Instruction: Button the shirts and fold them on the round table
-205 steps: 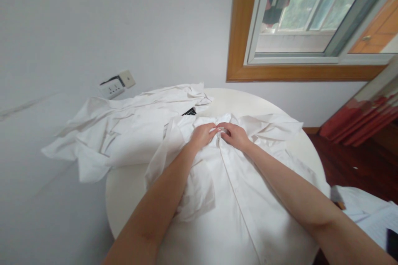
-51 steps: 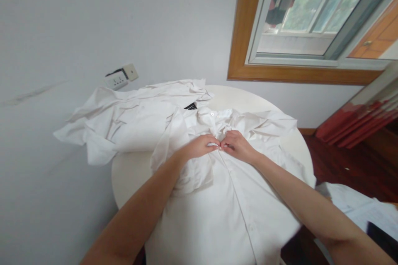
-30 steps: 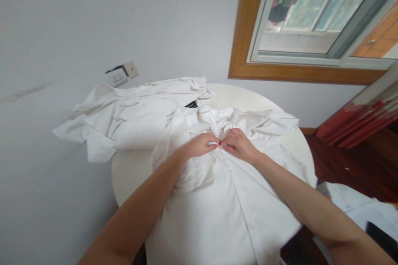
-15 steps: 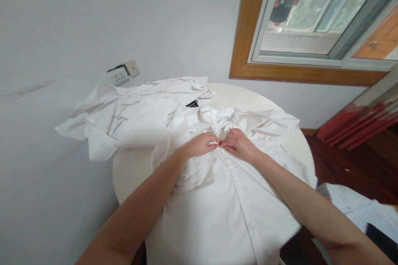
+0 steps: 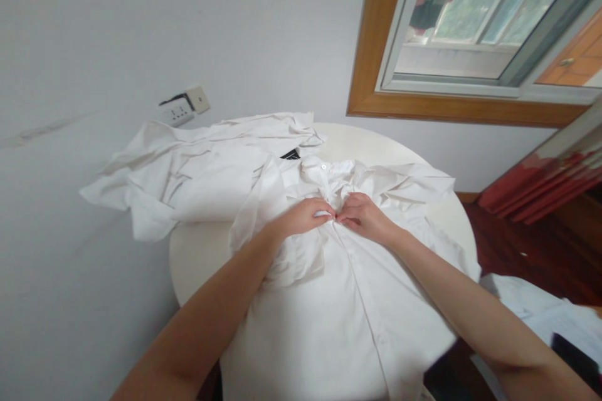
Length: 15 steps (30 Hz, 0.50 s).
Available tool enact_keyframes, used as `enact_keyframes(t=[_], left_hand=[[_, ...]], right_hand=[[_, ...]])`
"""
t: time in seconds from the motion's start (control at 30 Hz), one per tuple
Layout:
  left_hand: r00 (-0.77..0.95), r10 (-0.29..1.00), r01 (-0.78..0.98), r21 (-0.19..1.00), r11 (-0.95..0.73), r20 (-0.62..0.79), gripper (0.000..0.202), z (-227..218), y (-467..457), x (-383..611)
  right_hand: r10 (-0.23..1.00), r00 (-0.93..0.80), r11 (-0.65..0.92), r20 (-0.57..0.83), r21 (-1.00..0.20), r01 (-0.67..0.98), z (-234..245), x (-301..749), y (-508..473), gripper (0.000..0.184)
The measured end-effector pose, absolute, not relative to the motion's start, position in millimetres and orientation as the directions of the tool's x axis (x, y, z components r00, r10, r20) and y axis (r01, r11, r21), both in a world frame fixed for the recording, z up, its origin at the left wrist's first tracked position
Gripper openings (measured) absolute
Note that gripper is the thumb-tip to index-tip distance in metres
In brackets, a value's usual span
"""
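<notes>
Tabletop (image 5: pixel 202 257) mostly covered. White shirt (image 5: pixel 305 332) is laid on it front up, collar at the far side, lower part hung over the near edge. Likely risk: shirt dragged off by the overhang's weight if pulled or let go. Second white garment (image 5: pixel 211 188) is bunched at back left, partly past the edge; could be dropped if snagged by the shirt. Loose sleeve (image 5: pixel 296 260) is folded over the shirt front by the left forearm (image 5: pixel 221 307); could be swept along by arm movement. Left hand (image 5: pixel 308 215) and right hand (image 5: pixel 364 216) are both closed in a pinch on the shirt front, fingertips meeting. Whether anything else is held there can't be told. Front edges could be misaligned by uneven tension. Collar button (image 5: pixel 324 166) is seen beyond the hands, untouched.
</notes>
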<state>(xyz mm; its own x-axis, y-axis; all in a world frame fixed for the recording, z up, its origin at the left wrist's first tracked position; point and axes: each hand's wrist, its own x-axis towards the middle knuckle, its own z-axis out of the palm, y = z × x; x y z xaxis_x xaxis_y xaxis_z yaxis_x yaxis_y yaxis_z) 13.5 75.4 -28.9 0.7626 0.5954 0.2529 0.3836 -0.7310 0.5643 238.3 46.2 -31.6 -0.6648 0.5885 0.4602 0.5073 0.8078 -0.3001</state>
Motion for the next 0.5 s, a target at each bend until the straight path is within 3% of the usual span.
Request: enact_keyframes(t=[0.17,0.3,0.4,0.5], left_hand=[[0.731,0.638,0.386,0.625,-0.679,0.242,0.019,-28.1,74.7,13.6],[0.679,0.675,0.384,0.645,-0.661,0.287,0.020,-24.6,73.3,14.6],[0.621,0.674,0.406,0.571,-0.713,0.400,0.022,-20.9,73.3,14.2],[0.590,0.653,0.504,0.415,-0.757,0.475,0.025,-17.5,75.9,11.5]], right_hand=[[0.616,-0.657,0.786,0.435,-0.280,0.551,-27.5,243.8,42.3,0.015],[0.675,-0.598,0.716,0.432,-0.186,0.673,-25.3,251.8,45.2,0.015],[0.710,-0.522,0.638,0.472,-0.118,0.761,-23.4,259.5,53.2,0.020],[0.718,-0.505,0.595,0.478,-0.047,0.802,-18.7,265.6,66.6,0.020]])
